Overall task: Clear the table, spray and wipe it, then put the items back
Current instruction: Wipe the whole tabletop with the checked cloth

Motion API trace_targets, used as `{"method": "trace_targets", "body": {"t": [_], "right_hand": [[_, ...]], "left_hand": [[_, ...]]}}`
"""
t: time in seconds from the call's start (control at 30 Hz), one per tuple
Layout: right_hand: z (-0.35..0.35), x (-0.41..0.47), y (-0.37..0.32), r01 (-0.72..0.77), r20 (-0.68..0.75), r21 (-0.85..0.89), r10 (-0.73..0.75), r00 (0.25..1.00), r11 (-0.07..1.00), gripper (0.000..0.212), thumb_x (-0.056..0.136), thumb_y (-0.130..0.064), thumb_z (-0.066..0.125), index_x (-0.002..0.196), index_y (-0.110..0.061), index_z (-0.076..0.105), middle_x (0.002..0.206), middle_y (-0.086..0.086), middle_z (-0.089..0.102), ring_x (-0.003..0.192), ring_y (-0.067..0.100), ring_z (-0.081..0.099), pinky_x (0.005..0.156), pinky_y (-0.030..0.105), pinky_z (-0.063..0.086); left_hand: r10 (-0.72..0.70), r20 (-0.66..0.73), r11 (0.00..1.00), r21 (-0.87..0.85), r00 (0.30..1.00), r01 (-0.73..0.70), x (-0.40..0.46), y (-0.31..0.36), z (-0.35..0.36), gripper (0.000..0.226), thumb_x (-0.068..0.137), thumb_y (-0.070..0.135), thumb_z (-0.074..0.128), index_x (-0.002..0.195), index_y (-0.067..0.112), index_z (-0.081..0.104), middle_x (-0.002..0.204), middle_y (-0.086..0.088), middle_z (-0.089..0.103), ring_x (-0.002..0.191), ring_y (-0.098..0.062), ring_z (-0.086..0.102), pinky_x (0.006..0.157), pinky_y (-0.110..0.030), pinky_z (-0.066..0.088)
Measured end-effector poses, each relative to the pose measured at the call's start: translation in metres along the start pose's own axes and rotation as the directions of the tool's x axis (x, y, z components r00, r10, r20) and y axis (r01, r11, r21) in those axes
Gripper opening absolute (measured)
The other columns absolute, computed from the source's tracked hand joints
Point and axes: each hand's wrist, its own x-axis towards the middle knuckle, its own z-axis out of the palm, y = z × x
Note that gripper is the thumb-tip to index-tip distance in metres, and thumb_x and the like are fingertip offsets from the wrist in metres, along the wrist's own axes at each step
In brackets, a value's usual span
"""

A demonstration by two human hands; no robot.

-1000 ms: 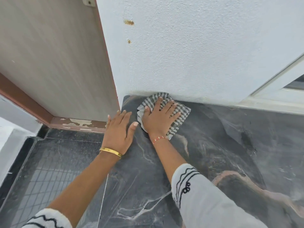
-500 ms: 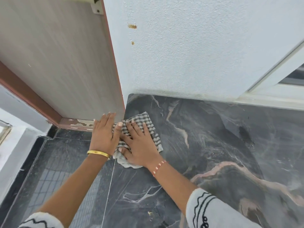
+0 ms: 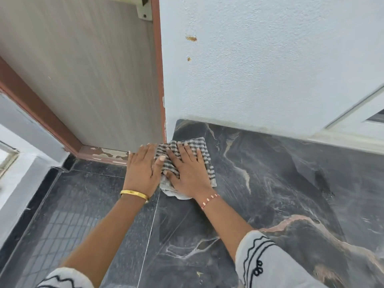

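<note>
Your right hand [image 3: 188,173] presses the checked cloth [image 3: 205,161] flat, fingers spread, at the tabletop's [image 3: 270,204] far-left corner; your left hand [image 3: 142,171] lies flat alongside. The bunched edge could slip free and leave the corner unwiped.

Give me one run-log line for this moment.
phase: wiping | right hand: flat on cloth | left hand: flat on table, thumb touching cloth

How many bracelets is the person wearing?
2. A gold bangle sits on the left wrist, just behind the left hand. A thin red-and-white beaded bracelet sits on the right wrist, behind the right hand. The sleeves could hide others.
</note>
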Motion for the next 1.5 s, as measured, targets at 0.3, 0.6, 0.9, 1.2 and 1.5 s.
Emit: {"method": "trace_targets", "body": {"t": [0.3, 0.6, 0.9, 1.2, 1.5], "right_hand": [[-0.012, 0.092, 0.035, -0.055, -0.058, -0.057, 0.052, 0.997, 0.997, 0.063, 0.095, -0.054, 0.027, 0.15, -0.03, 0.011, 0.16, 0.005, 0.006, 0.148, 0.021, 0.001, 0.118, 0.046, -0.004], [0.004, -0.003, -0.012, 0.07, -0.022, 0.013, -0.07, 0.997, 0.997, 0.072, 0.085, -0.058, 0.016, 0.149, -0.026, 0.018, 0.159, 0.008, 0.008, 0.147, 0.025, 0.004, 0.116, 0.045, -0.009], [-0.01, 0.062, 0.014, -0.032, -0.021, -0.019, 0.032, 0.999, 0.999, 0.067, 0.092, -0.058, 0.032, 0.15, -0.03, 0.013, 0.16, 0.004, 0.004, 0.148, 0.022, 0.0, 0.117, 0.044, -0.008], [-0.014, 0.082, 0.019, -0.089, -0.042, 0.029, 0.091, 0.995, 0.996, 0.07, 0.09, -0.06, 0.037, 0.15, -0.03, 0.017, 0.16, 0.004, 0.006, 0.147, 0.022, 0.001, 0.117, 0.045, -0.007], [-0.019, 0.073, 0.037, -0.146, -0.053, 0.068, 0.15, 0.987, 0.987, 0.072, 0.089, -0.062, 0.033, 0.15, -0.03, 0.011, 0.16, 0.004, 0.004, 0.147, 0.022, -0.001, 0.118, 0.045, -0.007]], "left_hand": [[0.003, 0.026, 1.0, -0.013, 1.0, -0.003, 0.01, -0.011, 0.005, 0.108, 0.07, 0.078, -0.014, 0.14, 0.013, 0.035, 0.146, -0.011, 0.039, 0.14, -0.025, 0.029, 0.118, -0.044, 0.011], [0.027, 0.032, 0.999, -0.021, 0.999, -0.027, -0.007, -0.007, 0.0, 0.085, 0.08, 0.061, 0.007, 0.137, 0.007, 0.04, 0.143, -0.014, 0.043, 0.138, -0.028, 0.033, 0.117, -0.045, 0.014], [0.021, 0.039, 1.0, -0.001, 0.999, -0.021, -0.006, -0.011, 0.007, 0.105, 0.074, 0.076, -0.011, 0.137, 0.01, 0.04, 0.144, -0.012, 0.042, 0.137, -0.027, 0.033, 0.118, -0.046, 0.013], [0.044, 0.07, 0.999, -0.001, 0.997, -0.044, -0.017, 0.001, 0.008, 0.109, 0.071, 0.079, -0.012, 0.139, 0.01, 0.038, 0.145, -0.01, 0.041, 0.139, -0.026, 0.031, 0.118, -0.045, 0.013], [0.11, 0.087, 0.991, 0.068, 0.99, -0.116, -0.03, 0.045, 0.012, 0.109, 0.071, 0.078, -0.013, 0.139, 0.01, 0.037, 0.145, -0.012, 0.041, 0.138, -0.027, 0.032, 0.117, -0.043, 0.012]]}}
